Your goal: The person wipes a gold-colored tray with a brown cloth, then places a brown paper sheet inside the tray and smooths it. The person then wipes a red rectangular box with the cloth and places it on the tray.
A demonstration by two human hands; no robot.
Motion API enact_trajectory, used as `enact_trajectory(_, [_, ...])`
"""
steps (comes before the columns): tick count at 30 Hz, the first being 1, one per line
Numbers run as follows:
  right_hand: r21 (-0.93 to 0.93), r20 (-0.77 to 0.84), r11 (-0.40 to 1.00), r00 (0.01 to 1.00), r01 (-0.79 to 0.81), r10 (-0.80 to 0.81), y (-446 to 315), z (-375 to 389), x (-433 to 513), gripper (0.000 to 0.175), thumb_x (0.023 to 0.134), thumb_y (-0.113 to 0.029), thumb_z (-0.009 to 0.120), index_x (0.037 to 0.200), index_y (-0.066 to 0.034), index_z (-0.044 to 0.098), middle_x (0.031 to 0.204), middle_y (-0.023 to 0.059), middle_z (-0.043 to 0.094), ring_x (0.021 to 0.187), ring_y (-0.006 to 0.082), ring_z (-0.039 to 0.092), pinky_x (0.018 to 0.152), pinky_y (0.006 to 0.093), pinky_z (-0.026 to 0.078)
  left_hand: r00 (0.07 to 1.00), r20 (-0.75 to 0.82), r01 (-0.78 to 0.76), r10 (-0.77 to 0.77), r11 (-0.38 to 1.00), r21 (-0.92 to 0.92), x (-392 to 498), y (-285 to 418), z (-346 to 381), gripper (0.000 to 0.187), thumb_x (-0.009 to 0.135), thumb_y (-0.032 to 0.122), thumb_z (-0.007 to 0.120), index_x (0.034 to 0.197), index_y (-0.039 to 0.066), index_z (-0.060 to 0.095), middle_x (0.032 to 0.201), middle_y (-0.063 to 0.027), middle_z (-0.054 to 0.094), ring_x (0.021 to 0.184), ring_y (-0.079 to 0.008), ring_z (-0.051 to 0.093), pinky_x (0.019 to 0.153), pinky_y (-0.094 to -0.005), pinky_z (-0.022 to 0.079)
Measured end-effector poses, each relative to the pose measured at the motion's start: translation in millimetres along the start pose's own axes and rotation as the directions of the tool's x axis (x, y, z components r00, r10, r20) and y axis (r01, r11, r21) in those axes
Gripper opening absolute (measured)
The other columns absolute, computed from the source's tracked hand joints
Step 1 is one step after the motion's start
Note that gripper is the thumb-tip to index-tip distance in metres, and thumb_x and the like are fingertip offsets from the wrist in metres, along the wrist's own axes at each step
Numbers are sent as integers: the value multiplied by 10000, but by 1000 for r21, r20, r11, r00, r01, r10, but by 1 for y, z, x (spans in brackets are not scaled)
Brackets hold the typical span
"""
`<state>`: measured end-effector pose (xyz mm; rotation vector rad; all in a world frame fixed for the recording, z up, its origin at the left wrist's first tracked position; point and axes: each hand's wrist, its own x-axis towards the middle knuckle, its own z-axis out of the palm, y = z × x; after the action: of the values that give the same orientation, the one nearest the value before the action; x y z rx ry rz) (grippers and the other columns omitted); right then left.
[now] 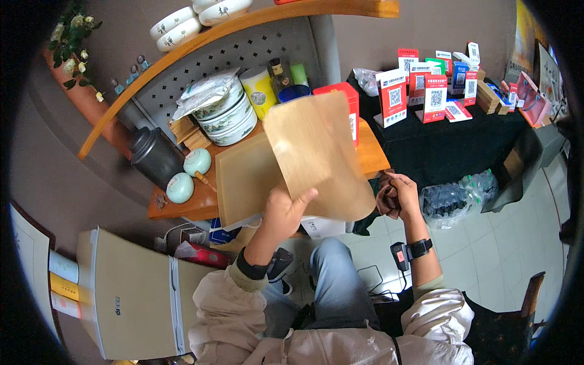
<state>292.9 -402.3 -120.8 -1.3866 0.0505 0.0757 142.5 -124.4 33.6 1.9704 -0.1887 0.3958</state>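
Note:
My left hand [288, 211] grips the lower left edge of a thin tan panel [315, 146] with a faint wood-like grain, thumb on its front face. The panel is held up at a tilt, and its lower right end looks curved. Behind it, a shallow tan tray or box [244, 169] with raised sides sits on the wooden shelf [200, 205]; the panel and my hand hide part of it. To the right, my right hand [405, 194] pinches a crumpled brown cloth [388, 196] just off the shelf's right end, apart from the panel.
Around the tray stand pale green round jars [180, 188], a dark lidded canister [155, 155], stacked patterned bowls [228, 118] and a red box [340, 89]. Printed code stands [435, 98] fill a black-draped table [456, 150]. Wrapped bottles [456, 198] lie below. A small refrigerator [132, 292] is at left.

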Motion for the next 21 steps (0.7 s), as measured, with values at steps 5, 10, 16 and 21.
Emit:
enact_trajectory(5, [325,289,859,906,-396,308,-28,-9,-8,276,917,-190,492,1034,9,643,920,100,679,757,210,665,699,357,585,843,216,-537,493,742,402,-12,38,3,353,823,210,702,1154,92,669,1396,-114,528,1395,-288,341,1112,-478,271])
enact_trajectory(10, [303,341,798,841,-521,419,-45,-2,-26,583,917,-517,569,1068,42,639,994,168,706,848,263,700,751,391,592,621,561,-782,547,484,394,-23,65,9,134,771,211,621,827,211,742,1393,-30,545,1431,-280,313,1159,-526,170])
enact_trajectory(16, [275,345,830,856,-485,385,-48,-11,-36,684,867,-659,566,1007,4,651,901,125,709,734,255,686,698,370,584,546,605,-838,579,367,404,-41,82,9,191,775,279,609,930,284,721,1248,34,602,1391,-254,369,1136,-550,152])
enact_trajectory(21, [260,330,847,867,-463,373,-64,-8,-50,715,869,-672,554,1012,21,648,937,138,705,750,264,686,696,379,584,593,509,-805,623,453,384,-51,88,-4,78,765,199,659,795,189,730,1128,43,645,1392,-212,396,1175,-503,138])
